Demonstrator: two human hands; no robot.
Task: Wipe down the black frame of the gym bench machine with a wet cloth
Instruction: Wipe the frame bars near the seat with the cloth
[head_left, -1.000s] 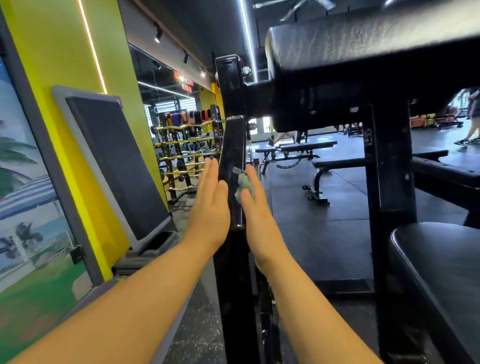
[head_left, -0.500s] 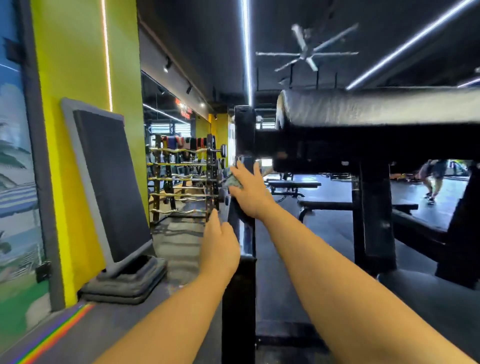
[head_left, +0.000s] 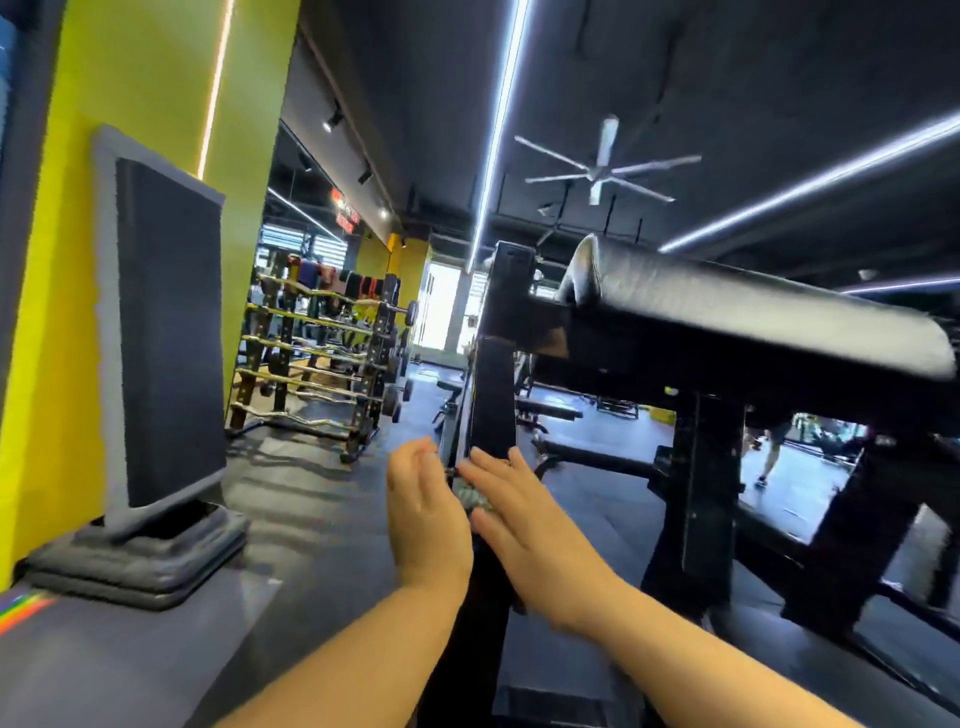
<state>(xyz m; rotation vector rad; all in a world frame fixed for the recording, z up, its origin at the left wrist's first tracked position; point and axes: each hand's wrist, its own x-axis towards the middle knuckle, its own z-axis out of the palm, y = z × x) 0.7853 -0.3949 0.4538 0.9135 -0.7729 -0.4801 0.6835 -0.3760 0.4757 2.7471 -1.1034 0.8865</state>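
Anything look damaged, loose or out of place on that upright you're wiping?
Nothing stands out. The black upright looks straight and intact, with the cloth pressed against it under the right hand; the left hand rests on its other side.

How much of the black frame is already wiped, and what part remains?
No finished part can be confirmed; the frame shows no clear wet trace. In hand: the right hand presses the cloth flat against the upright post, and the left hand rests on the post's other side. Left, seemingly: the post above, the rear leg and the brace under the pad.
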